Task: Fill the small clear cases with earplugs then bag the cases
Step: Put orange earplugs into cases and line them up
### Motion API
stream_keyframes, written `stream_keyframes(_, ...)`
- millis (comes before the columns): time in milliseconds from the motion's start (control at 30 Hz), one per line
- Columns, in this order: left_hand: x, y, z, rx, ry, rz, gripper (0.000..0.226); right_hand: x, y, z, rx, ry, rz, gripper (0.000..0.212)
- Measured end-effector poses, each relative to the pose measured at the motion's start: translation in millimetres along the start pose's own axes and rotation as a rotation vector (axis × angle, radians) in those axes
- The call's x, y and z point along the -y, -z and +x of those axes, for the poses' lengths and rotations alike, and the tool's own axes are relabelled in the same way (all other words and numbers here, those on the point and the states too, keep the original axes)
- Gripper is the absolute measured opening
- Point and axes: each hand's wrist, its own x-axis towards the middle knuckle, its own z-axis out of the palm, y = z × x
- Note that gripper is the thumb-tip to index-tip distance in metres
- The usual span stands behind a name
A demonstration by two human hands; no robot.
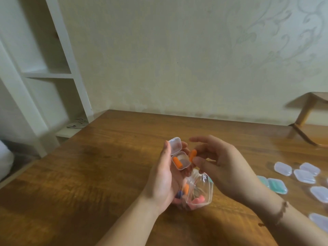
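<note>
My left hand (164, 176) holds a small clear case (181, 161) with its hinged lid (175, 144) flipped up. One orange earplug (177, 162) lies inside the case. My right hand (218, 166) pinches a second orange earplug (192, 155) between thumb and finger, right at the case's right edge. Below the case, a clear jar (200, 190) lies tilted against my left palm, with orange, pink and purple earplugs inside it.
Several small clear and teal cases (305, 176) lie closed on the wooden table (88, 174) at the right. A wooden stand (307, 118) is at the table's far right corner. White shelving (44, 73) stands to the left of the table.
</note>
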Motion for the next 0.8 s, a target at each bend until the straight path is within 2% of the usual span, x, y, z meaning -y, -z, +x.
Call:
stream_keyframes(133,0.4,-0.1,-0.2,0.015,-0.023,0.041,0.059,-1.0,-3.6,-1.6,-0.104,0.086,-0.107,0.024)
stream_keyframes(300,1.3,-3.6,-2.2,0.066,-0.049,0.037,0.064,-7.7,-5.4,-0.7,-0.097,0.198,-0.252,0.016)
stream_keyframes(400,1.9,-1.5,-2.9,0.083,-0.039,0.056,0.063,-9.9,-8.0,-0.3,-0.077,0.203,-0.281,0.015)
stream_keyframes(600,-1.9,0.3,-2.9,0.090,0.015,-0.052,0.062,-9.3,-0.1,2.1,-0.062,0.182,-0.196,0.010)
stream_keyframes(700,-3.3,1.8,-0.9,0.078,-0.030,-0.039,0.039,-9.9,8.4,5.2,-0.099,0.110,-0.096,0.016)
stream_keyframes(800,-2.1,1.1,-1.5,0.110,-0.076,-0.033,0.054,-8.0,8.4,4.5,-0.042,0.054,0.055,0.019)
